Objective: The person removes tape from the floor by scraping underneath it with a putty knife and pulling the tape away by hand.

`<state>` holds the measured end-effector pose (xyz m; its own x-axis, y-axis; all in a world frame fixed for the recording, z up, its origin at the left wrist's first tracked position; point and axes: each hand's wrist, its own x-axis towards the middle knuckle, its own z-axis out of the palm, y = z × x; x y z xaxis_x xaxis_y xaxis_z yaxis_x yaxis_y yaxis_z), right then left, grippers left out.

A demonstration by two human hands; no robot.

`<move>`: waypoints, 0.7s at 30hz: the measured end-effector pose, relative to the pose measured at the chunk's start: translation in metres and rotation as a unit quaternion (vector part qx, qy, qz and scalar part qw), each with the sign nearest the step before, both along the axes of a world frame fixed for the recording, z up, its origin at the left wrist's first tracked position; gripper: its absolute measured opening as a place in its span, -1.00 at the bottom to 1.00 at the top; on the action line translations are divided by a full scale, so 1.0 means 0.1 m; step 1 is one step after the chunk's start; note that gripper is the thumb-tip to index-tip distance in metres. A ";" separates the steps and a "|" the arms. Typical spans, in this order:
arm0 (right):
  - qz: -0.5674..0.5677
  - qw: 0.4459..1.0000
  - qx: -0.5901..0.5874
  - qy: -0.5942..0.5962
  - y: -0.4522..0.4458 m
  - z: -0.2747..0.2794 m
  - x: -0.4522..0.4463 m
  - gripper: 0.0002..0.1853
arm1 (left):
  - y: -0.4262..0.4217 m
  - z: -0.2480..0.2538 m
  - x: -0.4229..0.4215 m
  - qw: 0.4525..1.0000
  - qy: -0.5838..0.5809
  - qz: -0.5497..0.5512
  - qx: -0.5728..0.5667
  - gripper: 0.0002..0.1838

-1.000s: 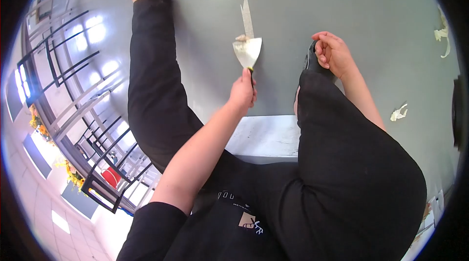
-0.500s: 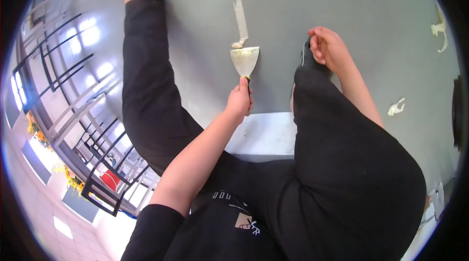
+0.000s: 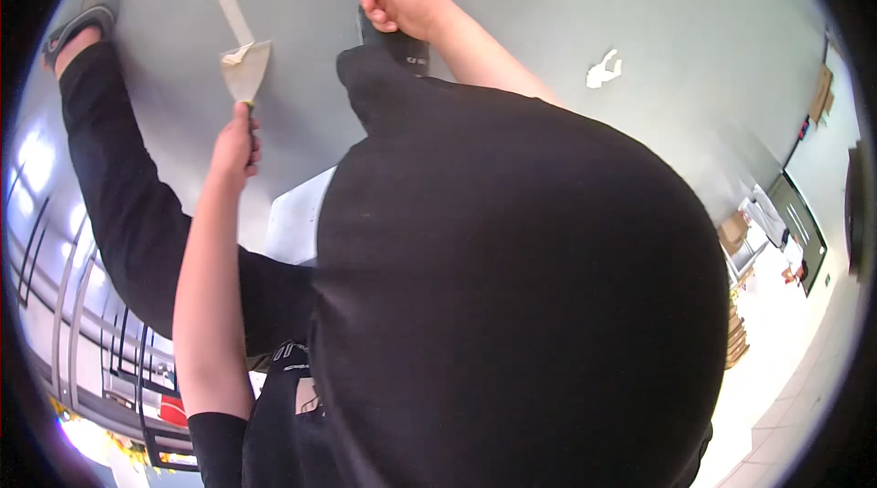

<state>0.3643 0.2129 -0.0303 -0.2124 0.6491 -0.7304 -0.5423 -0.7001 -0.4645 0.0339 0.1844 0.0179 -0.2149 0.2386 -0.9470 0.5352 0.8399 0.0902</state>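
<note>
- The scraper (image 3: 244,75) is out ahead of the person, in the upper left of the view, its blade at the near end of the tape (image 3: 230,5).
- A crumpled bit of tape lies over the blade's front edge; whether it is stuck there cannot be told.
- From the blade, the tape runs as a pale, narrow strip over the grey floor (image 3: 306,104) to the top of the view.
- The left hand (image 3: 237,145) grasps the scraper's handle, thumb laid along the top, fingers wrapped round the side.
- The right hand (image 3: 400,2) holds nothing that shows; its fingers are loosely curled, just by the right shoe (image 3: 395,45). Whether it touches the shoe is unclear.
- The right leg (image 3: 521,259), in black trousers, is bent and fills the middle of the view.
- The left leg (image 3: 119,168) reaches out to the far left, with a dark sandal (image 3: 84,26) on its foot.
- Between the legs, part of a white block (image 3: 297,218) shows.
- Beyond the right hand lies a pale scrap (image 3: 603,70) on the floor.
- Metal frames (image 3: 68,323) stand at the lower left, near something red (image 3: 173,410).
</note>
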 end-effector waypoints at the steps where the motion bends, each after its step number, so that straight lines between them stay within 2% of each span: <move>1: 0.007 1.000 0.003 0.004 0.01 -0.01 0.01 -0.77 | 0.04 0.02 -0.06 1.000 0.005 0.004 0.004 -0.41; 2: 0.015 1.000 0.005 0.008 0.02 0.00 0.02 -0.77 | 0.07 0.02 -0.07 1.000 0.024 0.001 0.011 -0.42; 4: 0.010 1.000 0.013 0.002 0.01 0.02 -0.01 -0.77 | -0.02 -0.22 -0.20 0.993 -0.034 0.110 -0.009 -0.43; 5: 0.007 1.000 0.025 0.005 0.00 -0.01 0.04 -0.77 | -0.07 -0.30 -0.14 0.993 -0.048 0.111 -0.015 -0.43; 7: 0.004 1.000 0.008 0.004 0.01 -0.11 0.08 -0.77 | 0.01 0.00 0.21 0.994 0.007 0.102 -0.036 -0.45; 11: 0.010 1.000 0.006 0.011 -0.01 -0.08 0.02 -0.76 | -0.10 -0.07 0.29 0.992 0.001 0.123 -0.026 -0.46; 12: 0.017 1.000 0.014 0.006 0.01 -0.05 0.02 -0.77 | -0.18 -0.24 0.26 0.989 0.030 0.147 0.001 -0.45; 15: 0.014 1.000 0.010 0.008 0.01 -0.02 0.03 -0.76 | -0.13 -0.02 0.33 0.996 -0.020 0.082 0.021 -0.42; 21: 0.028 1.000 0.010 0.005 0.01 -0.02 0.11 -0.72 | -0.04 -0.07 0.46 0.988 -0.008 0.153 -0.026 -0.42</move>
<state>0.3756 0.2136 -0.0322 -0.2566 0.6509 -0.7145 -0.5078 -0.7198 -0.4734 0.0796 0.1805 0.0112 -0.2536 0.1160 -0.9603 0.2552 0.9656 0.0492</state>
